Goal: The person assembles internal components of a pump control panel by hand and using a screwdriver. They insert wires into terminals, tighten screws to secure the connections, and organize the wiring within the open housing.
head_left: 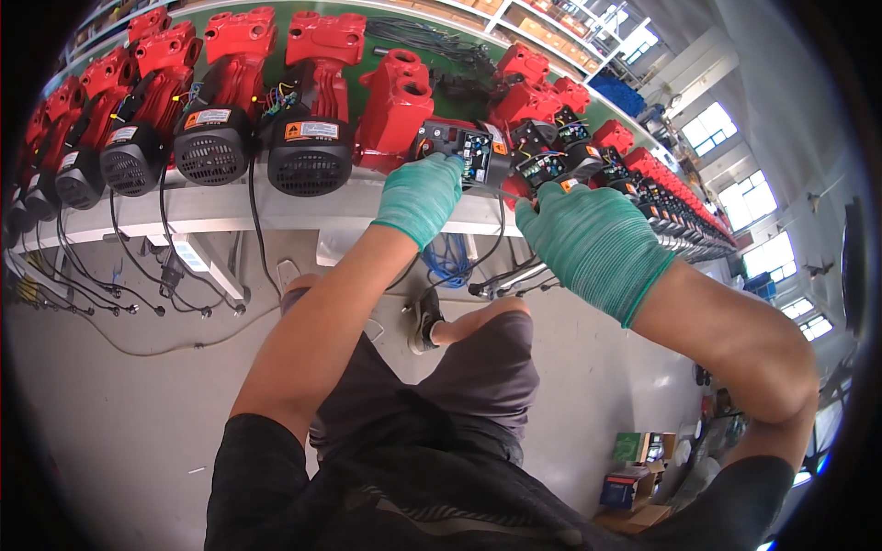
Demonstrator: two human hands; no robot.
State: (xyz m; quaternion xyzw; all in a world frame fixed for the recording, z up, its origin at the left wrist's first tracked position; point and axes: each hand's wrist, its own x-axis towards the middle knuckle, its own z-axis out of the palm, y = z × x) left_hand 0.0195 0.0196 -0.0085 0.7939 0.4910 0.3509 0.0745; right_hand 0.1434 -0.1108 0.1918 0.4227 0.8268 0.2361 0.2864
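A red pump with a black motor lies on the bench in front of me, its control box open and a circuit board (474,154) showing. My left hand (424,195), in a green knit glove, is at the near edge of that box, fingers drawn together by the board. What they pinch is too small to make out. My gloved right hand (593,241) is closed around a screwdriver (491,190); its thin metal shaft points left toward the box and its handle is mostly covered. The red pump casting (395,115) stands just left of the box.
Several red pumps with black fan covers (310,158) line the bench to the left; more with exposed boards (542,167) run off to the right. Black cables (257,230) hang over the bench edge (303,207). Below are a blue cable coil (447,262) and, lower right, cardboard boxes (634,487).
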